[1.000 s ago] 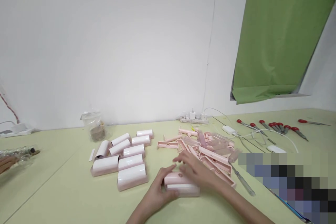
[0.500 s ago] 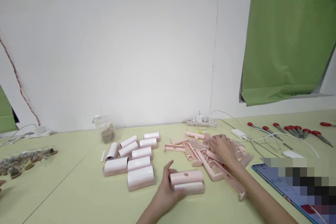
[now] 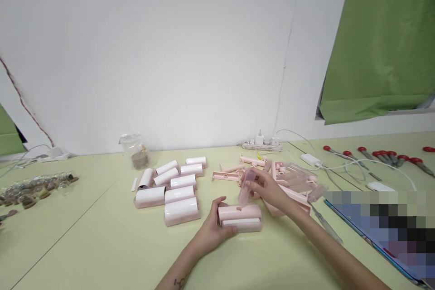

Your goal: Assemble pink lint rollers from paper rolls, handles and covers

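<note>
My left hand (image 3: 217, 226) is closed around the end of a lint roller (image 3: 239, 213), which lies on its side on the table. It has a pink shell with a hole on top and a white roll in a clear cover. Above that hole, my right hand (image 3: 263, 186) pinches a translucent pink plastic piece (image 3: 245, 192) held nearly upright. Its lower end is close to the hole; whether they touch I cannot tell. Behind my right hand lies a pile of pink plastic parts (image 3: 226, 176), partly hidden. Several white rolls (image 3: 181, 210) in clear covers lie left of my hands.
A tablet-like device (image 3: 370, 240) lies at the right, with a grey tool (image 3: 326, 224) beside it. Several red-handled tools (image 3: 401, 158), white cables and a power strip (image 3: 261, 146) are farther back. A plastic bag (image 3: 137, 156) and small glass domes (image 3: 37, 188) stand leftward.
My right hand has come out of the pink pile, toward the lint roller, with the translucent piece in it. Pink parts in the pile have shifted. My left hand still holds the roller.
</note>
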The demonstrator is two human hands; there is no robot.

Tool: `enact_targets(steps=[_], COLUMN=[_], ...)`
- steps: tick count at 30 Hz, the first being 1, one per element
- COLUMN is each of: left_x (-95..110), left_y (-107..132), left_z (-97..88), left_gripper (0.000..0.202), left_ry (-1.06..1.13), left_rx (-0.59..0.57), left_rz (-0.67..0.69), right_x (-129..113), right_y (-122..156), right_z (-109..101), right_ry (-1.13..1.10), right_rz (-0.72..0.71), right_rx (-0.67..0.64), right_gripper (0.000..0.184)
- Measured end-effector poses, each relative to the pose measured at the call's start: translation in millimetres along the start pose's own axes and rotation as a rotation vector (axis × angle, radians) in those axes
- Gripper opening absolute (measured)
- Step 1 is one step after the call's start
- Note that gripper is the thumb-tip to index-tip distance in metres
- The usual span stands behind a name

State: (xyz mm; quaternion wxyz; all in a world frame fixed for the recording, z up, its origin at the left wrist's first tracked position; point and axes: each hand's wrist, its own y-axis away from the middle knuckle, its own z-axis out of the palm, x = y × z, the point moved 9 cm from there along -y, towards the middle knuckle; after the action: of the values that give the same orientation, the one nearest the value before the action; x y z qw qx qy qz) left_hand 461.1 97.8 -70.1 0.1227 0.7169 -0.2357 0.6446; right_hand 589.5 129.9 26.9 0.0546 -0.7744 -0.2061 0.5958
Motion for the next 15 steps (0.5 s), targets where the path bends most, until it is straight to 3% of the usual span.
enact_targets(steps=[9,15], left_x=[0.5,3.4], left_y=[0.8,0.3], left_z=[0.2,-4.8], left_gripper=[0.064,0.063], left_ry=[0.029,-0.039], left_rx=[0.010,0.100], left_rz=[-0.007,0.001], right_x=[-16.4,-37.8], right_y=[9.9,13.0], right_z=[16.7,34.4], right_ry=[0.345,0.517], right_rz=[-0.107,-0.157], right_rx=[-0.064,-0.068], right_gripper=[0.005,0.017])
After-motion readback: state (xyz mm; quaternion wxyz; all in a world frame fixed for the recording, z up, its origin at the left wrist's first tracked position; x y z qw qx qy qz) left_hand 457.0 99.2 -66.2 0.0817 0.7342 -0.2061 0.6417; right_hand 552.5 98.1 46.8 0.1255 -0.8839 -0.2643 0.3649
